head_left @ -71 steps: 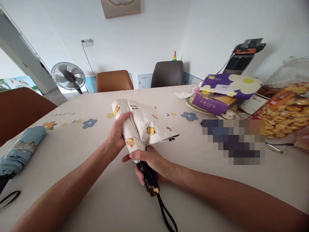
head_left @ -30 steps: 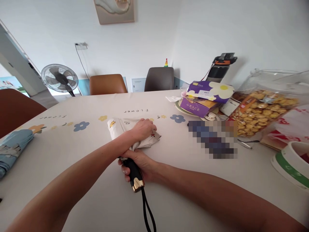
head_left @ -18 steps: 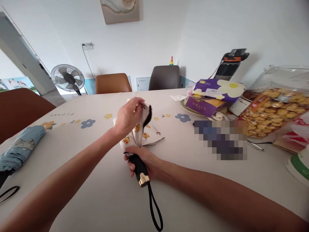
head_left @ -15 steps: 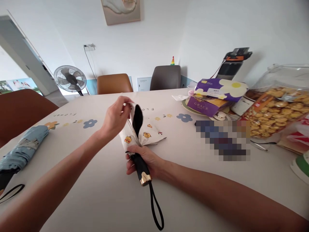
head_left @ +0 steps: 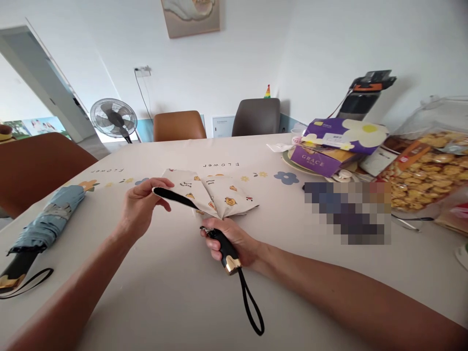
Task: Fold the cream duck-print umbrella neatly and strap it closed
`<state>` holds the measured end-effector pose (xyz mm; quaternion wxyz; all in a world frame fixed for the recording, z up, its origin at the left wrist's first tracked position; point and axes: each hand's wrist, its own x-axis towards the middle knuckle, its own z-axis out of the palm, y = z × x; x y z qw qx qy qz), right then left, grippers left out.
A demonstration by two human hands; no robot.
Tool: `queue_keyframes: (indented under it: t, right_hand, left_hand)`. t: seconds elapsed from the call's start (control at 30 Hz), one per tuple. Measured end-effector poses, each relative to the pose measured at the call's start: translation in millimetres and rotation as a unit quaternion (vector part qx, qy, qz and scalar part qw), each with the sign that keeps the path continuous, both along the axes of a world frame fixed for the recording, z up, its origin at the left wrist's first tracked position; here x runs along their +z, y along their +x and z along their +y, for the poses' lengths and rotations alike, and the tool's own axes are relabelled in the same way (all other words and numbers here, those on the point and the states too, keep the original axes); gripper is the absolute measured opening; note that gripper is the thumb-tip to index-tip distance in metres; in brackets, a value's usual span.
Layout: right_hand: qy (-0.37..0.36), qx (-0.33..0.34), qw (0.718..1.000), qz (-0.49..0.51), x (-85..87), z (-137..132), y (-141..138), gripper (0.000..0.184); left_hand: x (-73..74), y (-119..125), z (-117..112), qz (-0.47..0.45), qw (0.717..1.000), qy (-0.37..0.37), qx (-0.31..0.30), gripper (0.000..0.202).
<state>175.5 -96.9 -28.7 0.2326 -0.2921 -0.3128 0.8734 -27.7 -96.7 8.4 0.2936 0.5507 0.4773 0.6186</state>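
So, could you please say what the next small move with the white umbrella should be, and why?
Probably, the left grip should smooth the raised fold flat against the white umbrella: that fold is held out sideways with black showing, while the right grip holds the black handle.

Between 3 and 4 o'clock, a pixelated patch (head_left: pixel 347 214) hides whatever lies there. Farther out that way, the edge leaves just a sliver of a green-and-white thing (head_left: pixel 462 253). The edge also crops the jar (head_left: pixel 431 168) at 3, the blue umbrella (head_left: pixel 54 214) at its handle near 8, the brown chair (head_left: pixel 47 170) at 9 and the wall picture (head_left: pixel 193 19) towards 11. The right hand (head_left: pixel 239 236) covers part of the white umbrella (head_left: pixel 221 190).
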Motion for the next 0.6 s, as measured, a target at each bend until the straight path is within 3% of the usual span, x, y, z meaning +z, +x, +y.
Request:
queue_keyframes:
  t: [0.27,0.47,0.6]
  right_hand:
    - [0.061,-0.012,0.997,-0.053,-7.0,4,-5,0.02]
    - [0.047,0.006,0.999,-0.017,-1.4,10,4,0.027]
    - [0.019,0.041,0.998,-0.035,-3.2,12,6,0.047]
  left_hand:
    - [6.0,1,-14,-0.129,0.989,0.018,0.074,0.01]
    - [-0.2,-4,-10,-0.154,0.986,-0.05,0.042,0.009]
    - [1.3,-5,-12,-0.167,0.985,-0.033,0.034,0.012]
